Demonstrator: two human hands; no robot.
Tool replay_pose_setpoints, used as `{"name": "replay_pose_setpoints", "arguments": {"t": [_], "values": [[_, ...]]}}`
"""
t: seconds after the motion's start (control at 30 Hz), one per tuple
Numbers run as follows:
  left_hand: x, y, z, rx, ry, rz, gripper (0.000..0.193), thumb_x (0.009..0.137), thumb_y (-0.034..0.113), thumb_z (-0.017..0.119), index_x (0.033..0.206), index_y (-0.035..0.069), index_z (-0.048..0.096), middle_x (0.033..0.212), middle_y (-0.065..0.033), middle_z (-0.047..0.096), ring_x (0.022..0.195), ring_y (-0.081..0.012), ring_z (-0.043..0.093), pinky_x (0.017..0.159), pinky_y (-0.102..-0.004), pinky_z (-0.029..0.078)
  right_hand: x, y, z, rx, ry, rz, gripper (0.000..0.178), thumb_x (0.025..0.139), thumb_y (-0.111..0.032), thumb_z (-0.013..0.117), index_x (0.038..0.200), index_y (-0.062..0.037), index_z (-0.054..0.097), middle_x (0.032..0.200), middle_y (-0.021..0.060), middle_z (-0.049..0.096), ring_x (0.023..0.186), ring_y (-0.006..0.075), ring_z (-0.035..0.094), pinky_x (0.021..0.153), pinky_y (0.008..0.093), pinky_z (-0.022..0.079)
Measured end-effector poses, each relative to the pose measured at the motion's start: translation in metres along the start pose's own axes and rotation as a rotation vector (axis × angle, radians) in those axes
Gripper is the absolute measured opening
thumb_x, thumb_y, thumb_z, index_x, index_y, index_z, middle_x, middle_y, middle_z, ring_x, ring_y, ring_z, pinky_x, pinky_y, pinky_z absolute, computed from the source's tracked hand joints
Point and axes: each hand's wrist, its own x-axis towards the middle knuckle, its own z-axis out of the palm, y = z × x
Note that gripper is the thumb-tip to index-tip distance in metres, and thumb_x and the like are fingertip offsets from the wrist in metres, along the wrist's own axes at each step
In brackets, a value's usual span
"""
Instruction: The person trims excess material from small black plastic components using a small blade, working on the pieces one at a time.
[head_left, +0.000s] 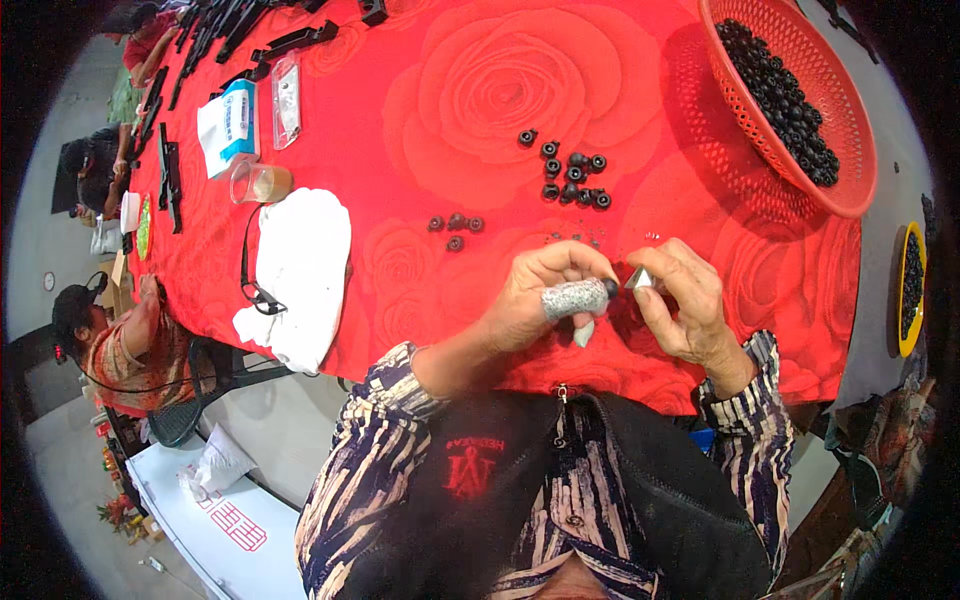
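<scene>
Over the near part of the red tablecloth (420, 340), my left hand (522, 298) pinches a small black round part (611, 287). A grey speckled wrap (573, 298) covers one finger of that hand. My right hand (688, 305) is closed on a small shiny metal blade (638, 278), its tip close to the black part; whether they touch I cannot tell. Dark crumbs (594, 241) lie just beyond my hands. Farther off sits a cluster of similar black parts (573, 175), with a smaller group (456, 222) to its left.
A red perforated basket (858, 150) of black parts stands at far right, and a yellow tray (906, 340) holds more. On the left are white cloth (310, 250), eyeglasses (262, 300), a plastic cup (262, 183), a tissue pack (238, 118) and long black pieces (170, 180). Several people sit beyond.
</scene>
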Motion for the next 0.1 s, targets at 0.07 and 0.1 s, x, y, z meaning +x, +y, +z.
{"name": "replay_pose_setpoints", "arguments": {"t": [0.07,0.1], "values": [[-0.001,0.012,0.002,0.038,0.098,0.049,0.021,0.088,0.013,0.060,0.104,-0.002,0.057,0.078,-0.0078,0.062,0.058,-0.0122,0.060,0.053,-0.0225,0.050,-0.002,0.003,0.001,-0.015,-0.001,-0.009,0.026,0.073,-0.002,0.061,0.098,0.0026,0.057,0.070,0.0120,0.052,0.060,0.0267,0.053,0.054,0.0354,0.043],[-0.001,0.017,-0.003,0.127,0.075,0.129,0.022,0.087,0.009,0.061,0.105,-0.002,0.056,0.081,-0.0096,0.063,0.058,-0.0139,0.061,0.052,-0.0229,0.051,-0.002,0.003,0.002,-0.023,-0.001,-0.011,0.026,0.073,-0.003,0.061,0.098,0.0026,0.057,0.070,0.0121,0.052,0.061,0.0268,0.053,0.054,0.0355,0.043]]}}
